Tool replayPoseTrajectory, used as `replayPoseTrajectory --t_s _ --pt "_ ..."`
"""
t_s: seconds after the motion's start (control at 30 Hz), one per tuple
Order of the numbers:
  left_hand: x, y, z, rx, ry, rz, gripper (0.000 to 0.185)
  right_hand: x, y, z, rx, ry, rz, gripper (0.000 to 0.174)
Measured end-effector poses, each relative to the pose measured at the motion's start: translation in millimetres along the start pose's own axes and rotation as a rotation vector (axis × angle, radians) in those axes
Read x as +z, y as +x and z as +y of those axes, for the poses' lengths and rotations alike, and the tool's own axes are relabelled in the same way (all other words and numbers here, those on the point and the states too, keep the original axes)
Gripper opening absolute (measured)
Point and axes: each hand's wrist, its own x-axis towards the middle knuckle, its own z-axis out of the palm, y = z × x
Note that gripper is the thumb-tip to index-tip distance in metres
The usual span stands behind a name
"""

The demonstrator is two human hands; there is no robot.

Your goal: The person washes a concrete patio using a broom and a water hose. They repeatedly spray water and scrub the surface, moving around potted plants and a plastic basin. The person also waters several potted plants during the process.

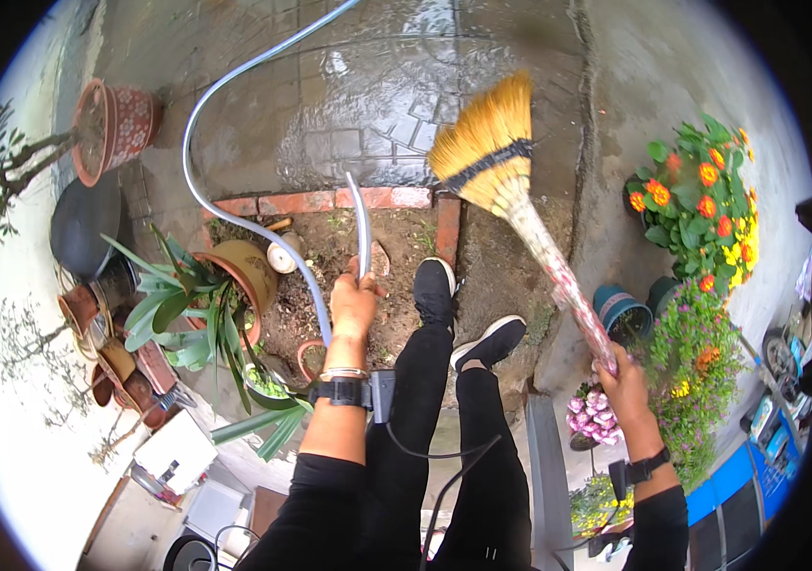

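My left hand grips a clear flexible hose close to its end, which points away from me over a soil bed edged with red bricks. Behind that hand the hose loops back and runs off across the paving at the top. In my right hand is the lower end of a broom's handle, wrapped in red and white. The straw broom has its yellow bristles pointing away, over or on the wet paving; I cannot tell whether they touch it. A dark band crosses the bristles.
Left of the bed stands a potted broad-leaved plant, with a flower-patterned pot farther off. Orange flowers, a blue pot and pink flowers line the right side. Cables hang near my legs. A grey post rises beside them.
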Motion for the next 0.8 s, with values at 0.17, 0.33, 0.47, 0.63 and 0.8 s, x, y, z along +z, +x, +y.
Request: replayPoseTrajectory --t_s 0.17,0.33,0.47,0.63,0.8 --pt "11 0 -10 -0.073 -0.286 0.118 0.042 0 51 -6 -0.233 -0.292 0.061 0.035" --pt "26 -8 -10 0.015 -0.195 0.190 0.040 -44 77 -23 -0.327 -0.356 0.053 0.037" --pt "32 -8 -8 0.033 -0.213 0.199 0.040 -83 67 -48 -0.345 -0.246 -0.016 0.041" --pt "13 -2 -8 -0.021 -0.465 0.178 0.048 -87 48 -100 0.120 0.434 -0.402 0.033" --pt "-13 -4 -8 -0.101 -0.688 0.195 0.046 -51 82 -139 0.163 0.583 -0.568 0.026"
